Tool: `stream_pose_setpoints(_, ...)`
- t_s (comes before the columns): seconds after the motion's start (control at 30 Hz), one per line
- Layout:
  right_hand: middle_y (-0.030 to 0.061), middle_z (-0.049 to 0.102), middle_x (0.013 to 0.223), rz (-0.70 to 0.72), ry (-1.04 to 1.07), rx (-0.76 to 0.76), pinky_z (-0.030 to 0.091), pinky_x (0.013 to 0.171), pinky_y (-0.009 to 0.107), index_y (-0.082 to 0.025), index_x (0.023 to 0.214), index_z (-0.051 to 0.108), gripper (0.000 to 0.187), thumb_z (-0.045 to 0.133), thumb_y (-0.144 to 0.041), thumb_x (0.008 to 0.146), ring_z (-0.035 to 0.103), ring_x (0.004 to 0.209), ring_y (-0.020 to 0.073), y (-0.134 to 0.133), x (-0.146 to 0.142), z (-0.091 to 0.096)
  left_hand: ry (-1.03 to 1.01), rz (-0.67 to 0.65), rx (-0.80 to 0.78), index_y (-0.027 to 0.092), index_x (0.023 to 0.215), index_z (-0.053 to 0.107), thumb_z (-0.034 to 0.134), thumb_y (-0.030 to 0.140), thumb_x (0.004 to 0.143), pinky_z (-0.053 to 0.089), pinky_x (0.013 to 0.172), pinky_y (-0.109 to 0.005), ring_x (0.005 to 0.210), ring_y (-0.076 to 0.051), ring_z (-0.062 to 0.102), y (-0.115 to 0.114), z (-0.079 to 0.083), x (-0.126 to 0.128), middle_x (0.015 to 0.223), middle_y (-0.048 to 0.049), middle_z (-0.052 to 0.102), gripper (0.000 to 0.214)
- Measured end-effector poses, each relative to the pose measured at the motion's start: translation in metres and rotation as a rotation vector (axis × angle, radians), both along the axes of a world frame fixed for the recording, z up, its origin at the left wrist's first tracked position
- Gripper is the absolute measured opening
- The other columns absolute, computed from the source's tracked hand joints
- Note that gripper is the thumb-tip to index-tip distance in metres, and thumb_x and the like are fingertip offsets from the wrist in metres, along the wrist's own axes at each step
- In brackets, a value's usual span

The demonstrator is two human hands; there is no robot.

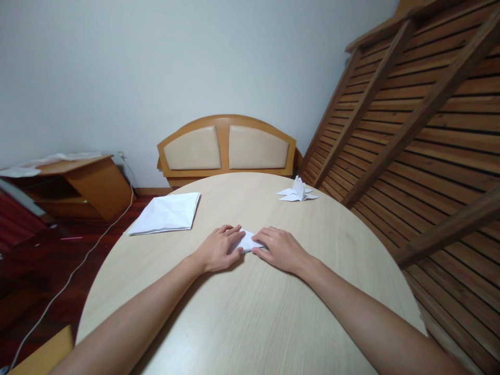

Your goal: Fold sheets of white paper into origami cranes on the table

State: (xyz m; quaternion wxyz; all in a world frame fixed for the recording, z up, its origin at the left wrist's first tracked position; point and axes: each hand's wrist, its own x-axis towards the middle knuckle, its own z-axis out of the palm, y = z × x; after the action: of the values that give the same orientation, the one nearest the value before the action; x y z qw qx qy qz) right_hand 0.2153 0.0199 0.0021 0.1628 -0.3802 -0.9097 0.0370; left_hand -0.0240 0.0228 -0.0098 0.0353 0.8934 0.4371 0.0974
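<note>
A small folded piece of white paper point(247, 242) lies on the round table point(250, 312), between my two hands. My left hand point(222, 249) grips its left side, thumb at the near edge and fingers over the top. On the other side, my right hand point(282, 249) holds the right part in the same way. Both hands cover the paper's ends, so only its middle shows. Farther back on the right stands a folded white paper figure point(297, 190) with pointed parts, touched by neither hand.
A stack of white paper sheets point(166, 213) rests at the table's left. Behind the table is a padded headboard point(226, 146). A slatted wooden frame point(422, 125) leans along the right. A wooden cabinet point(103, 190) and a white cable point(74, 286) are at the left.
</note>
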Motion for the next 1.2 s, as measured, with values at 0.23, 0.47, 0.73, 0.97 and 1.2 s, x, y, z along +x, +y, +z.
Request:
stream_pose_setpoints(0.23,0.0083,0.071,0.102,-0.012,0.003,0.028,0.047,0.084,0.035,-0.019,0.108,0.068,0.033,0.049,-0.044,0.101,0.063,0.097,0.0235,0.000,-0.002,-0.003,0.006,-0.029,0.019,0.015,0.142,0.051,0.051,0.047,0.092,0.041,0.111,-0.048,0.133,-0.034,0.050,-0.005,0.004,0.003,0.149,-0.0149,0.051,0.059)
stream_pose_setpoints(0.47,0.0089,0.071,0.100,-0.014,0.008,0.026,0.047,0.084,0.034,-0.018,0.105,0.069,0.032,0.045,-0.038,0.104,0.064,0.096,0.0222,0.001,-0.003,-0.004,-0.055,-0.044,0.007,0.019,0.136,0.050,0.042,0.040,0.098,0.047,0.105,-0.043,0.125,-0.029,0.059,-0.005,0.009,0.003,0.129,-0.0126,0.066,0.044)
stream_pose_setpoints(0.73,0.0079,0.071,0.106,0.016,0.000,0.096,0.049,0.086,0.034,-0.019,0.108,0.067,0.018,0.058,-0.030,0.097,0.064,0.102,0.0228,-0.001,-0.012,-0.006,-0.164,-0.041,-0.020,0.023,0.130,0.053,0.044,0.036,0.099,0.053,0.094,-0.039,0.109,-0.026,0.068,-0.009,0.008,0.011,0.122,-0.0099,0.069,0.034)
stream_pose_setpoints(0.97,0.0075,0.071,0.103,-0.056,-0.006,0.125,0.052,0.080,0.032,-0.020,0.107,0.066,0.015,0.055,-0.019,0.097,0.067,0.097,0.0220,0.003,-0.009,-0.008,-0.339,0.049,0.005,0.020,0.139,0.047,0.063,0.037,0.089,0.048,0.106,-0.047,0.126,-0.032,0.059,-0.015,0.002,0.015,0.146,-0.0140,0.054,0.055)
stream_pose_setpoints(1.2,0.0058,0.073,0.107,-0.160,0.449,0.035,0.054,0.084,0.032,-0.022,0.112,0.065,0.024,0.049,-0.015,0.096,0.070,0.096,0.0201,0.006,-0.006,-0.006,-0.881,0.112,-0.026,0.022,0.136,0.045,0.062,0.011,0.082,0.055,0.098,-0.045,0.116,-0.025,0.064,-0.010,-0.005,0.020,0.150,-0.0152,0.045,0.057)
